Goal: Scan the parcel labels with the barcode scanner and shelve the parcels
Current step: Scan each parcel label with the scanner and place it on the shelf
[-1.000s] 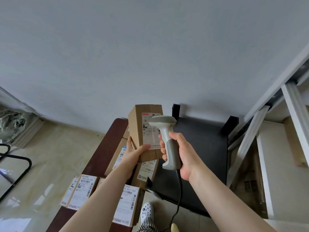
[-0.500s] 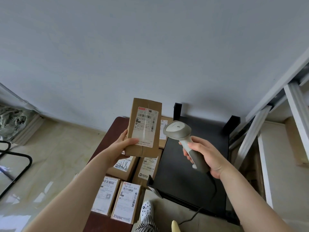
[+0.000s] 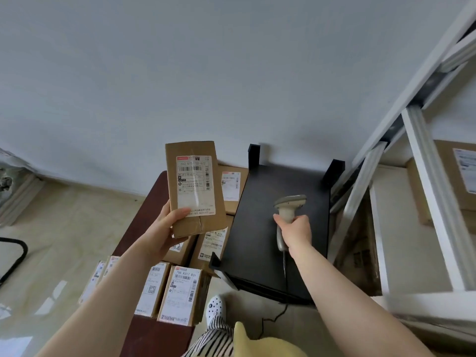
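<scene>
Now the barcode scanner (image 3: 288,206) is away from the parcel (image 3: 195,188): a second ago its head sat right against the label, and since then our right hand (image 3: 296,229) has carried it off to the right and down over the black stand (image 3: 260,243). We judge the scan done and the scanner on its way to being set down.

Right hand: fingers curled round the scanner's handle, head pointing away from us, cable (image 3: 284,274) trailing down to the floor.

Left hand (image 3: 164,228): gripping the parcel by its lower edge, thumb on the front; the parcel is upright in the air above the brown surface (image 3: 144,217), label facing us.

Around: more labelled parcels (image 3: 180,292) lie in rows on the brown surface, probably still waiting. White shelving (image 3: 425,161) stands to the right with a box (image 3: 453,176) already on it.

In the way: the shelf's slanted white frame bars lie between us and the shelf space, and the black stand sits between parcel and shelving, so we expect to lift the parcel over it.
</scene>
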Motion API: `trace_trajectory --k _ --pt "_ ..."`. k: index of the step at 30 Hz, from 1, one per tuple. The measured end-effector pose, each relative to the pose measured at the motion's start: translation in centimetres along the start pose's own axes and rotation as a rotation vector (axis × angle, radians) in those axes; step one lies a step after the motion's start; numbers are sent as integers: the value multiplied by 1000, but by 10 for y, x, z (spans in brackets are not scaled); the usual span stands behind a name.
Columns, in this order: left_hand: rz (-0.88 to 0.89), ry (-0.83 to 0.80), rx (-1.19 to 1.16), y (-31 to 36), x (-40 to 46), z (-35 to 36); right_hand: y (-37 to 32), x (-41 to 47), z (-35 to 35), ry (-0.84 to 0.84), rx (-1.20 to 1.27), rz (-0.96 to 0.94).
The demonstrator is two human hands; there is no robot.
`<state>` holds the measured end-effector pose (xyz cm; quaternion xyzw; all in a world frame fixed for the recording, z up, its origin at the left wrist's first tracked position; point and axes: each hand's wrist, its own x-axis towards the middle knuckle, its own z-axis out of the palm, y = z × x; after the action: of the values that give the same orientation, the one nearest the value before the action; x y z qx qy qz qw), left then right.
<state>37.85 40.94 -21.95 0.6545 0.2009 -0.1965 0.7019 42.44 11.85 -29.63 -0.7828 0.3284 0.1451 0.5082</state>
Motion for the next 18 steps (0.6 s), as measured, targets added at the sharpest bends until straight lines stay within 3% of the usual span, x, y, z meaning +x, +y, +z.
trace_trajectory --k 4,11,18 --pt "41 46 -51 -10 -11 10 16 18 9 46 34 48" --pt "107 127 -101 -17 -32 34 35 28 12 22 50 -39" --pt "125 160 -110 -34 -54 54 40 22 4 -72 -122 -88"
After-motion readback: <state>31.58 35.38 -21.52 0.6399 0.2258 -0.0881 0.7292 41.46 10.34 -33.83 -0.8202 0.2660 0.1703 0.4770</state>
